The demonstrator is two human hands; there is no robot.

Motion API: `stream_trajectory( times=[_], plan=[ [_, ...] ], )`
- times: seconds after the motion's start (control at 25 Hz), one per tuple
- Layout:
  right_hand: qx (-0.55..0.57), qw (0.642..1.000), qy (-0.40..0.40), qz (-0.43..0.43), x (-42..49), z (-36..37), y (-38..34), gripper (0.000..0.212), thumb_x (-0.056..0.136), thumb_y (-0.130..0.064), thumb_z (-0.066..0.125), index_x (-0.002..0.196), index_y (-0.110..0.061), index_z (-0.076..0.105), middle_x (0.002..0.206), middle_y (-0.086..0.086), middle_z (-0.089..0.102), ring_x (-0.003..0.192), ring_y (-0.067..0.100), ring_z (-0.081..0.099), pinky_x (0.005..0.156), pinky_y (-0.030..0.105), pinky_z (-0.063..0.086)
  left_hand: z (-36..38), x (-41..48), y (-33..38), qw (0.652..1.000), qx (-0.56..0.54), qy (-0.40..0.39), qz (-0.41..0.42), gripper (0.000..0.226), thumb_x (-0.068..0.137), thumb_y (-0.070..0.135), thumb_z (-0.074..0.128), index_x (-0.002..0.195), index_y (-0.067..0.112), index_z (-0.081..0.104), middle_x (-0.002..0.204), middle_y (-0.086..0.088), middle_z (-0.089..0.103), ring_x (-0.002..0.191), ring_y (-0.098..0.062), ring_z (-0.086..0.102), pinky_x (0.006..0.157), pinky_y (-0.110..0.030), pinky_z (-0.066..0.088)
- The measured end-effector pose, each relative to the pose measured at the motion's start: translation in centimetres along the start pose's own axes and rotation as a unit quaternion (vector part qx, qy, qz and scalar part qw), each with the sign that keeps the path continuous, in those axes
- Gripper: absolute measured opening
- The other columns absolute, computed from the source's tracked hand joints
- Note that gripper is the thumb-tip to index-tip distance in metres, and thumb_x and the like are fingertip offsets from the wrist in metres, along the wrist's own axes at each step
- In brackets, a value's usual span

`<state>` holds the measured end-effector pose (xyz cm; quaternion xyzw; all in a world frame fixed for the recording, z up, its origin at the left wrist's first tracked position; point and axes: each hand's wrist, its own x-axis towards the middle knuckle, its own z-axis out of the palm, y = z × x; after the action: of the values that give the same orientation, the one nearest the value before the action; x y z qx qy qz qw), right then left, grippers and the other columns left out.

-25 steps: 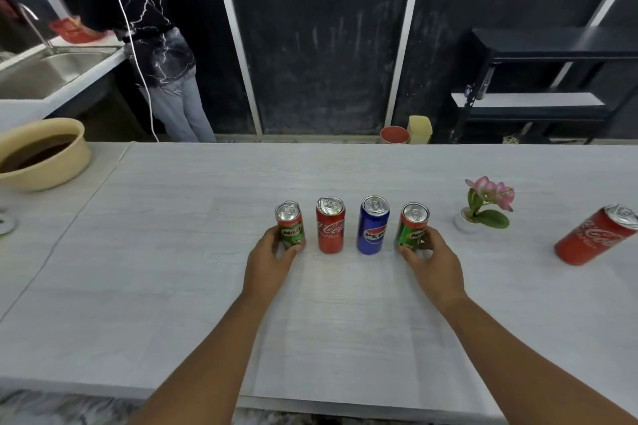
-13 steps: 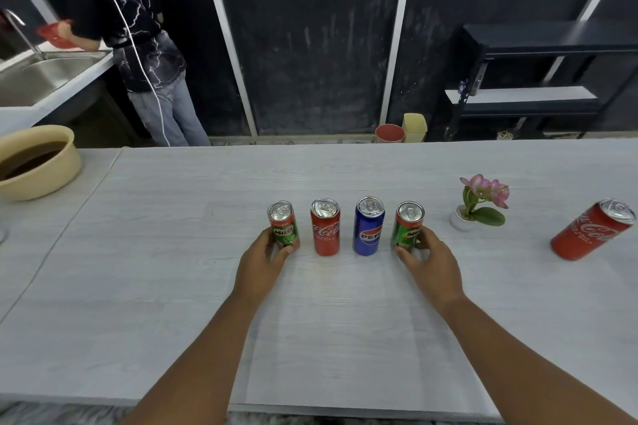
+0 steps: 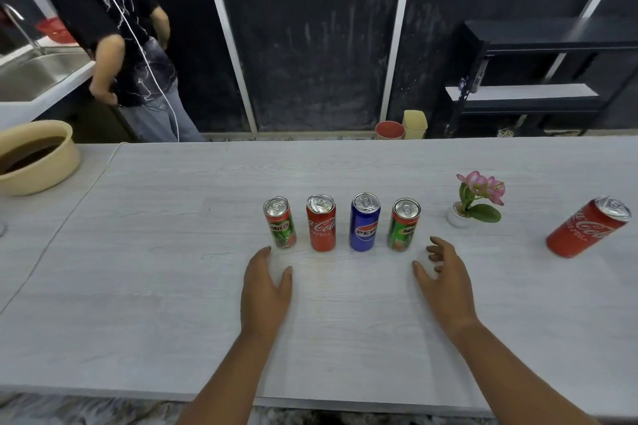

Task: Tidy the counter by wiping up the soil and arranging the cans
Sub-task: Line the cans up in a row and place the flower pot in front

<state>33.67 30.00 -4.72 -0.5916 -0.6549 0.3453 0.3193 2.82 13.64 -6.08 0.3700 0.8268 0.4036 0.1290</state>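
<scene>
Left hand (image 3: 265, 290) and right hand (image 3: 445, 281) hover spread and empty just before the can row (image 3: 341, 222).

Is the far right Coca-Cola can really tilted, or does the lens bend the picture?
Head view: wide-angle distortion, most likely; the far right Coca-Cola can leans outward near the edge, as the shelf does, while the Pepsi can near centre stands straight.

The tan round plastic basin (image 3: 38, 162) was cut off by the left edge, its dark contents unclear. The standing person in a black patterned shirt (image 3: 114, 31) lost the head to the top edge. The right-hand green Milo can (image 3: 403, 224) showed only part of its label.
</scene>
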Motion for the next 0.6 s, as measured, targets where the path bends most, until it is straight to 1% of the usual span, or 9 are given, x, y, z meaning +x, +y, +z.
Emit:
stream_trajectory(
  times=[0.08, 0.16, 0.24, 0.28, 0.36, 0.44, 0.48, 0.6],
  plan=[
    [-0.023, 0.999, 0.017, -0.017, -1.6, -0.8, 1.1, 0.060, 0.094, -0.022, 0.081, 0.147, -0.029, 0.053, 0.127, -0.004, 0.066, 0.116, 0.014, 0.060, 0.104, 0.043, 0.055, 1.1, -2.4, 0.2, 0.994, 0.066, -0.010, 0.084, 0.056, 0.101, 0.038, 0.070, 0.149, 0.014, 0.054, 0.151, -0.005, 0.056, 0.144, -0.023, 0.051, 0.119, -0.034, 0.043],
    [-0.042, 0.998, 0.025, -0.026, -2.7, -1.5, 1.5, 0.057, 0.095, -0.024, 0.080, 0.146, -0.025, 0.056, 0.131, -0.002, 0.067, 0.119, 0.014, 0.058, 0.106, 0.041, 0.053, 2.1, -3.2, 0.9, 0.980, 0.101, -0.039, 0.166, 0.044, 0.103, 0.040, 0.066, 0.141, 0.019, 0.060, 0.143, 0.001, 0.061, 0.138, -0.018, 0.054, 0.119, -0.041, 0.049],
    [-0.054, 0.998, 0.031, -0.026, -3.2, -2.5, 1.7, 0.055, 0.094, -0.025, 0.081, 0.145, -0.023, 0.059, 0.134, -0.001, 0.067, 0.125, 0.018, 0.058, 0.111, 0.046, 0.050, 3.4, -3.5, 2.4, 0.974, 0.108, -0.057, 0.194, 0.037, 0.103, 0.040, 0.065, 0.135, 0.023, 0.063, 0.137, 0.005, 0.063, 0.132, -0.013, 0.056, 0.117, -0.043, 0.050],
    [-0.062, 0.997, 0.038, -0.023, -3.3, -3.2, 1.9, 0.054, 0.094, -0.026, 0.082, 0.144, -0.022, 0.061, 0.136, -0.001, 0.067, 0.129, 0.021, 0.058, 0.113, 0.050, 0.048, 4.3, -3.7, 3.3, 0.971, 0.107, -0.065, 0.202, 0.035, 0.103, 0.041, 0.064, 0.133, 0.024, 0.064, 0.136, 0.007, 0.063, 0.131, -0.012, 0.055, 0.117, -0.041, 0.050],
    [-0.080, 0.995, 0.061, -0.013, -3.2, -4.9, 2.7, 0.053, 0.093, -0.027, 0.082, 0.142, -0.021, 0.063, 0.138, 0.000, 0.067, 0.133, 0.025, 0.057, 0.116, 0.054, 0.044, 6.4, -4.6, 5.3, 0.964, 0.103, -0.087, 0.229, 0.035, 0.103, 0.045, 0.061, 0.133, 0.027, 0.063, 0.136, 0.010, 0.061, 0.131, -0.010, 0.053, 0.118, -0.034, 0.047],
    [-0.077, 0.993, 0.088, 0.007, -2.8, -7.0, 4.0, 0.051, 0.094, -0.029, 0.082, 0.141, -0.022, 0.064, 0.140, 0.000, 0.066, 0.134, 0.025, 0.057, 0.117, 0.053, 0.044, 8.8, -5.5, 7.3, 0.952, 0.100, -0.117, 0.263, 0.037, 0.103, 0.048, 0.057, 0.133, 0.028, 0.063, 0.137, 0.011, 0.060, 0.134, -0.010, 0.052, 0.118, -0.026, 0.042],
    [-0.066, 0.993, 0.099, 0.018, -2.5, -8.2, 4.7, 0.051, 0.094, -0.030, 0.081, 0.142, -0.023, 0.063, 0.142, -0.001, 0.065, 0.134, 0.024, 0.056, 0.117, 0.053, 0.044, 10.0, -5.9, 8.2, 0.946, 0.100, -0.131, 0.279, 0.037, 0.104, 0.049, 0.056, 0.134, 0.028, 0.064, 0.138, 0.011, 0.060, 0.136, -0.010, 0.051, 0.118, -0.025, 0.041],
    [-0.017, 0.990, 0.127, 0.054, -1.2, -11.6, 6.7, 0.051, 0.096, -0.030, 0.080, 0.144, -0.027, 0.060, 0.144, -0.004, 0.062, 0.137, 0.020, 0.053, 0.117, 0.049, 0.046, 13.5, -6.9, 10.8, 0.928, 0.100, -0.171, 0.315, 0.040, 0.105, 0.050, 0.054, 0.137, 0.028, 0.065, 0.143, 0.011, 0.060, 0.142, -0.011, 0.049, 0.122, -0.030, 0.041]
  ],
)
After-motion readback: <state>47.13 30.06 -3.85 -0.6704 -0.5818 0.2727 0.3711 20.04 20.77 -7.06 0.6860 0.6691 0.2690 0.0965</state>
